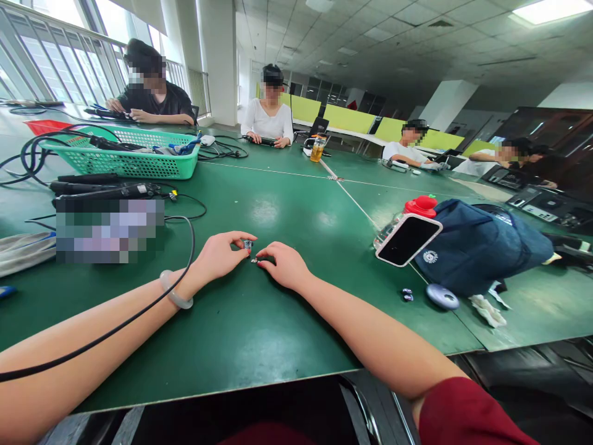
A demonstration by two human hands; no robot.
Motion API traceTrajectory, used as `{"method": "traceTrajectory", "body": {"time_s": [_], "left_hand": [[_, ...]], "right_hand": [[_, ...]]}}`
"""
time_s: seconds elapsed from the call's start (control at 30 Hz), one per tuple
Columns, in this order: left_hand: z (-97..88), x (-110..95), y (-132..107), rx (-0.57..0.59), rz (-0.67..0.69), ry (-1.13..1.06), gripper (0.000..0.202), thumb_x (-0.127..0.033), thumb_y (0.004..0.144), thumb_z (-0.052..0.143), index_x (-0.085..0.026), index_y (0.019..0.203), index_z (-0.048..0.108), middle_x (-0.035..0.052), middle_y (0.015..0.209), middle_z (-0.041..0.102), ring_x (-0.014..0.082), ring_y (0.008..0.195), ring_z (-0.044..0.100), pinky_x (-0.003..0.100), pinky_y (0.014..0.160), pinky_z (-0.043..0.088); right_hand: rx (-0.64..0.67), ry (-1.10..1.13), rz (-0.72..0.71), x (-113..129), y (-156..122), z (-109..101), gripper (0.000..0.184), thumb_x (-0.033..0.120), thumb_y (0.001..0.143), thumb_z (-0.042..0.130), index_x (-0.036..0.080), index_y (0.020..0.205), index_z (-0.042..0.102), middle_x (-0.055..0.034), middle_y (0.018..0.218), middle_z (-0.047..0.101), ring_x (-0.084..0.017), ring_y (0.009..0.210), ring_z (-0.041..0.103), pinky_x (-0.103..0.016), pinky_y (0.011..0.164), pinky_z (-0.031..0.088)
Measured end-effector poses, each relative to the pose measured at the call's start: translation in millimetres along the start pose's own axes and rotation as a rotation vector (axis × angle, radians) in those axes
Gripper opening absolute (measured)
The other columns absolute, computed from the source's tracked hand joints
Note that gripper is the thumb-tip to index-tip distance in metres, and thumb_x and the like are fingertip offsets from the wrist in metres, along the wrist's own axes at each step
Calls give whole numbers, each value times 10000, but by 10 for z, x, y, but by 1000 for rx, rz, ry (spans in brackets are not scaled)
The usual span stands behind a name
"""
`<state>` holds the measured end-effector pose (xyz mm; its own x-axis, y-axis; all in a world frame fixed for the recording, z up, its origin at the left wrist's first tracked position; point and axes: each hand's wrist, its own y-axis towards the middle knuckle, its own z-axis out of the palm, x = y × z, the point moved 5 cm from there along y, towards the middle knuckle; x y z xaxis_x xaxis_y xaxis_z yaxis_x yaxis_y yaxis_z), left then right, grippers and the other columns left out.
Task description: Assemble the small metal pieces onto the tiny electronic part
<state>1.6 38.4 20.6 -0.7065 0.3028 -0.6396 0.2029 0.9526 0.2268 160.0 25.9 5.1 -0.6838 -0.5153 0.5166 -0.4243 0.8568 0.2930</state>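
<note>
My left hand [219, 255] is closed in a pinch, thumb and fingertips around a small blue-grey part [248, 245] with a metallic look, just above the green table. What kind of part it is, I cannot make out. Close beside it, my right hand [283, 266] has its fingers pinched together low at the tabletop. At its fingertips are tiny silvery bits [254, 260], too small to name; whether they are gripped or only touched is unclear. A pale bangle [176, 289] circles my left wrist, and a black cable [134, 334] runs across that forearm.
Left on the table [278, 321] are a green basket [134, 164] of cables, black devices [109, 190] and a glove [25, 254]. On the right a phone [409, 240] leans against a red-lidded bottle [420, 206], by a navy bag [482, 241]. Several people sit around.
</note>
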Motion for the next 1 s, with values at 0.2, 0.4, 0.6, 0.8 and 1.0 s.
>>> {"method": "traceTrajectory", "body": {"time_s": [0.2,0.4,0.6,0.8,1.0], "left_hand": [[9,74,33,-30,-33,-9,323,-402,753,575,-252,1015,692,2,816,706,197,823,648,282,743,463],[19,52,26,17,-26,-7,321,-420,773,567,-240,1019,666,-11,782,708,186,778,644,279,729,457],[4,33,23,6,-24,19,325,-457,775,567,-232,996,644,-12,742,688,184,757,626,268,678,446],[5,37,14,19,-32,-1,299,-440,777,576,-228,984,616,-11,753,680,176,734,622,264,679,451],[-7,87,34,1,-2,19,289,-438,778,582,-231,978,606,-2,778,684,183,764,626,271,700,452]], "right_hand": [[22,-93,-31,33,24,36,145,275,882,586,213,914,714,-35,949,638,-141,878,584,-266,780,422],[37,-91,1,17,48,22,138,241,885,573,189,852,696,-30,895,629,-134,838,567,-257,739,404],[37,-96,-50,32,29,46,137,307,879,594,206,888,686,-18,914,622,-127,818,559,-253,722,393],[32,-60,-3,-3,55,38,104,257,872,605,194,827,674,-17,876,610,-125,811,548,-250,725,392],[-62,-96,111,-107,31,-77,129,247,873,589,194,794,675,-32,852,617,-141,784,549,-268,712,404]]}}
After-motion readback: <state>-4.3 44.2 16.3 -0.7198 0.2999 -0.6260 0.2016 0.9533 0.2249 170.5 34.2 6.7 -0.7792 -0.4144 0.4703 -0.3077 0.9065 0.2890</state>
